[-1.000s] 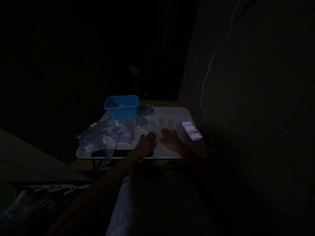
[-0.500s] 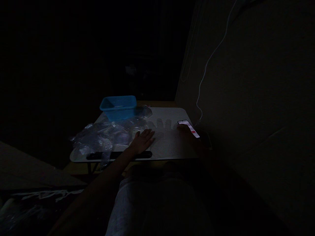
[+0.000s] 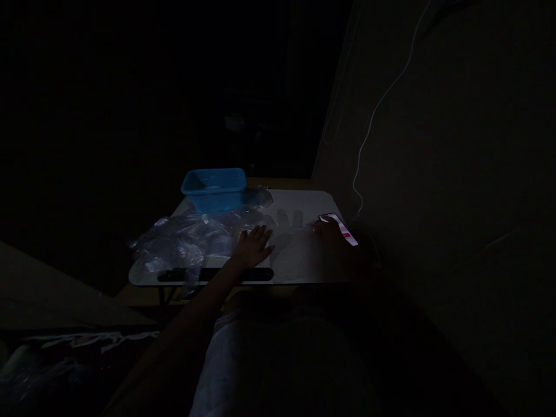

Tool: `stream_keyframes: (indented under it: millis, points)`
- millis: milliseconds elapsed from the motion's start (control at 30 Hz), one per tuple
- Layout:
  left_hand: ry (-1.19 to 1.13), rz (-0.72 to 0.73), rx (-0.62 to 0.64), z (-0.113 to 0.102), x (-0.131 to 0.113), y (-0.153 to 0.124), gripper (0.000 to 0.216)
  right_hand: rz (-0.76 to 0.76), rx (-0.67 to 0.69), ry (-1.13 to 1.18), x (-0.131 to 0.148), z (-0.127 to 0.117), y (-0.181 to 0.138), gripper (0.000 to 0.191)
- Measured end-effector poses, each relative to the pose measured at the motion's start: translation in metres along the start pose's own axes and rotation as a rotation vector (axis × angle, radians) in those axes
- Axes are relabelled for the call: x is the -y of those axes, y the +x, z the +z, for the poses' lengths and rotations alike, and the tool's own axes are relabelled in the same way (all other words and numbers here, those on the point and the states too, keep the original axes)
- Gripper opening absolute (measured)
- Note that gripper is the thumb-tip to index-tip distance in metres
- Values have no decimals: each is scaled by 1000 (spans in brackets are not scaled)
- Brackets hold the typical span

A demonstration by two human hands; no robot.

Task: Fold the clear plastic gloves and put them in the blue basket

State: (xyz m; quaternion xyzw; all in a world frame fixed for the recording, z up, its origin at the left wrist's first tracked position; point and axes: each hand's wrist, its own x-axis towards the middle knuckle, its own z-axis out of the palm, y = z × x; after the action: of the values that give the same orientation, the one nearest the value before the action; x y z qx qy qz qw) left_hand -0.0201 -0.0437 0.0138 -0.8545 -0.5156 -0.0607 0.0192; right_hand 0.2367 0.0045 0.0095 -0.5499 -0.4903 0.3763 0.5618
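My left hand (image 3: 252,248) lies flat with its fingers spread, at the right edge of a heap of clear plastic bags or film (image 3: 174,243). To its right, a thin glove-shaped piece of clear plastic (image 3: 286,237) is spread on the white tabletop (image 3: 304,200), its finger outlines pointing away from me. My right hand (image 3: 329,234) is at the right side of this piece, very dark, with a fingertip pointing left toward it. Behind that hand a lit phone (image 3: 350,238) lies at the table's right side, partly covered. How the right fingers are bent is lost in shadow.
A blue plastic basin (image 3: 217,200) stands at the back left of the small table, beside the plastic heap. A dark slot (image 3: 260,274) runs along the front edge. A white cable (image 3: 369,124) hangs along the wall at right. The room is very dark.
My right hand has shifted slightly, with a fingertip now showing left of the phone. My left hand stays flat, its fingers a little more spread. The whole view has moved slightly.
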Motion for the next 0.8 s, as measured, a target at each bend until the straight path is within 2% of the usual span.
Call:
stream_keyframes:
  millis: [100,233,333,500,667,800]
  points:
    - [0,1,6,-1,0,0,56,-17,-43,-79,-3,2,1,43]
    - [-1,7,-13,2,2,0,55,-162,-78,-215,-5,3,7,52]
    - [2,13,-21,4,3,0,55,-242,-16,-327,-4,4,8,46]
    - [11,8,-15,4,3,1,57,-200,49,-307,2,6,-2,51]
    - [12,2,-9,5,3,0,56,-208,168,-268,14,6,-23,46]
    - [2,0,-10,4,3,-1,57,-248,244,-411,21,6,-36,36]
